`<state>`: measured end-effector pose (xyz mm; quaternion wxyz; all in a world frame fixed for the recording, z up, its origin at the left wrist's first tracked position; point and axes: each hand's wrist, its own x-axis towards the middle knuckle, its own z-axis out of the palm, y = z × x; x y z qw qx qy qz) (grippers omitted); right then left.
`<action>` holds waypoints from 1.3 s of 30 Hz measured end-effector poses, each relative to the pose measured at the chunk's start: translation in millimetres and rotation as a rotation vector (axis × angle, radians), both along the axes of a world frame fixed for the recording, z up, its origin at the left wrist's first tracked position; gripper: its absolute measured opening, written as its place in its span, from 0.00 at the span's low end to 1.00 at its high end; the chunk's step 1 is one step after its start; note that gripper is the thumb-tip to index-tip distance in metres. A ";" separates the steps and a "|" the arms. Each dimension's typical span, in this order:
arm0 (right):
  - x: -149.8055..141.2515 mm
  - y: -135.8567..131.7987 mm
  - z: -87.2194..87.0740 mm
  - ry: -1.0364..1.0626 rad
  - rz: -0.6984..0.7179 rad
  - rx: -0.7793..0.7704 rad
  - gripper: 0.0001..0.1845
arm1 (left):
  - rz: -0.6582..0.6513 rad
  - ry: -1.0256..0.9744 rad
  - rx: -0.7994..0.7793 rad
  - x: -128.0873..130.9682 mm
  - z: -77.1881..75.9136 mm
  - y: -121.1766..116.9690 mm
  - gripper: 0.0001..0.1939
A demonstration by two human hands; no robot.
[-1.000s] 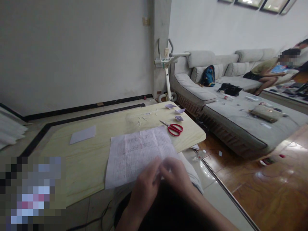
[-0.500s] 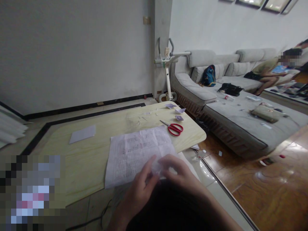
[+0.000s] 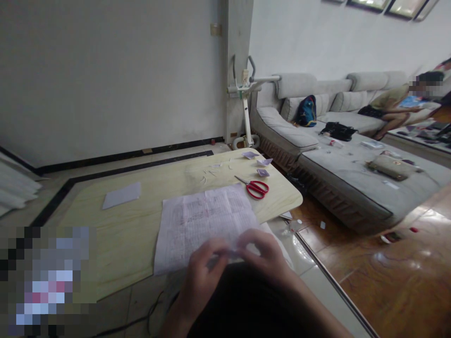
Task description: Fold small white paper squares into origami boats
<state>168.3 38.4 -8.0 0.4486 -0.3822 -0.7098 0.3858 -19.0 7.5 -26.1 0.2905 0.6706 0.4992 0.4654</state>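
Close to my body, my left hand (image 3: 207,263) and my right hand (image 3: 263,251) pinch a small pale piece of paper (image 3: 232,245) between their fingertips. The fingers hide most of it, and motion blurs the rest. Beyond them a large creased printed sheet (image 3: 200,220) lies on the pale yellow table (image 3: 120,234). Red-handled scissors (image 3: 257,189) rest by its upper right corner, blades pointing to the upper left. Behind the scissors sit several small folded paper shapes (image 3: 263,172). Thin paper scraps (image 3: 211,172) are scattered to their left.
A flat white sheet (image 3: 121,195) lies at the table's left. To the right stands a grey sofa (image 3: 345,183) with bags on it, where a person (image 3: 387,103) sits at the far end. An exercise machine (image 3: 245,112) is behind the table.
My left fingers have gone from upright to bent inward around the small paper, which shows less now. My right hand has shifted slightly. The things on the table stay put.
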 end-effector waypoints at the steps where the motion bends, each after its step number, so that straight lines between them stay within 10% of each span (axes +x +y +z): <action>1: 1.1 -0.4 1.8 -0.017 0.015 -0.005 0.04 | -0.018 0.016 0.019 -1.1 2.6 0.1 0.05; 39: 3.9 -3.7 4.8 0.066 0.010 -0.025 0.11 | 0.117 -0.064 -0.020 -0.2 11.9 -3.5 0.01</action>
